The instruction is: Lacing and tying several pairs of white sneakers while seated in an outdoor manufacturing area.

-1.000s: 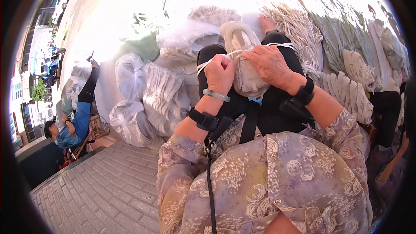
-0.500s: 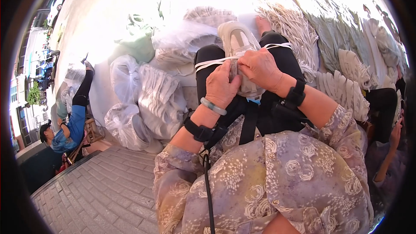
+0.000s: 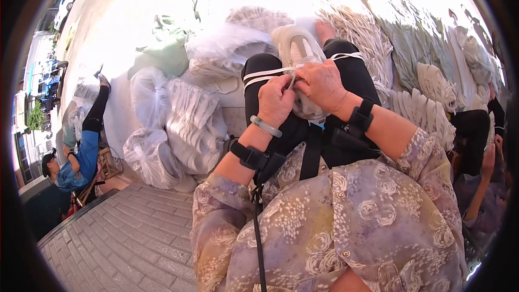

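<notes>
A pale beige sneaker (image 3: 298, 43) sits between my knees, its toe pointing away from me. My left hand (image 3: 274, 99) is closed at the near left side of its lacing, thumb and fingertips pinching a greyish edge of the shoe. Just right of it, my right hand (image 3: 323, 84) pinches at the same opening, with the fingertips of both hands almost touching. A white lace (image 3: 265, 75) loops round my left knee and runs to my right fingertips. Another white loop (image 3: 346, 55) circles my right knee. My fingers hide the eyelets and the exact grip.
Clear plastic bags of pale shoe parts (image 3: 151, 103) and a stacked row of grey-white pieces (image 3: 194, 124) lie to the left. Bundled cream laces (image 3: 357, 32) spread at the far right, near more stacked pieces (image 3: 421, 113). Other people sit at left (image 3: 81, 157) and right (image 3: 484, 178).
My left hand has turned inward and its thumb and fingers have closed on the shoe's edge, nearer the right hand. The right hand has barely shifted.
</notes>
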`<state>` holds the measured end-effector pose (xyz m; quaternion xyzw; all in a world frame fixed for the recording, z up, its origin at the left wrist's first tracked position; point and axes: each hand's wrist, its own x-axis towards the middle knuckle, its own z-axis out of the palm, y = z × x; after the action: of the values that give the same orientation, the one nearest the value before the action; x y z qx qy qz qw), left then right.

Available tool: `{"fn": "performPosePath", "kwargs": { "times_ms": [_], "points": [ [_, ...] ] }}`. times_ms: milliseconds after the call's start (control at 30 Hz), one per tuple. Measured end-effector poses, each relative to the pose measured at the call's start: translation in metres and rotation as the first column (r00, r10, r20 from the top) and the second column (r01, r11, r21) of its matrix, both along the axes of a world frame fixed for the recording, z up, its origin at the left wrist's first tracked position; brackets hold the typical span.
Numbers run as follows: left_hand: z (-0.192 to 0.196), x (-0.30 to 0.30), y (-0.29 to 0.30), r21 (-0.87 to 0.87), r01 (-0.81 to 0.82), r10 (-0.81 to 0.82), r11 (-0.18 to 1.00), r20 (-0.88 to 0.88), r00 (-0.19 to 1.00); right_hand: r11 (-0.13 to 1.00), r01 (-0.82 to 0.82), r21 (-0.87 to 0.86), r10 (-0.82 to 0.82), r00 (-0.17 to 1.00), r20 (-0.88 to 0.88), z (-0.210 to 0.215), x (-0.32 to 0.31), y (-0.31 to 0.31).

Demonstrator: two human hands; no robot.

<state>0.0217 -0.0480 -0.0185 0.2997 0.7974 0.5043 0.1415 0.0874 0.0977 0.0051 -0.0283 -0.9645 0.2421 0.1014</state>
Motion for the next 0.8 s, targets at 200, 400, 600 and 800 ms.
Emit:
{"fn": "performPosePath", "kwargs": {
  "times_ms": [200, 400, 600, 800],
  "points": [
    [-0.001, 0.002, 0.000, -0.010, 0.056, -0.056, 0.998, 0.013, 0.998, 0.998, -0.015, 0.066, 0.011, 0.997, 0.070, -0.003, 0.001, 0.003],
    [0.001, 0.002, 0.006, -0.081, 0.023, -0.024, 0.996, -0.007, 1.000, 0.965, -0.151, 0.214, 0.201, 0.950, -0.239, 0.002, 0.007, 0.017],
    [0.009, 0.010, 0.000, -0.253, -0.049, -0.001, 0.966, -0.193, 0.981, 0.985, 0.164, -0.045, -0.170, 0.937, -0.306, 0.013, 0.090, 0.083],
    [0.013, 0.019, 0.011, -0.261, -0.035, -0.014, 0.965, -0.186, 0.982, 0.594, 0.803, -0.045, -0.802, 0.596, 0.046, -0.064, 0.295, 0.286]
  ]
}}
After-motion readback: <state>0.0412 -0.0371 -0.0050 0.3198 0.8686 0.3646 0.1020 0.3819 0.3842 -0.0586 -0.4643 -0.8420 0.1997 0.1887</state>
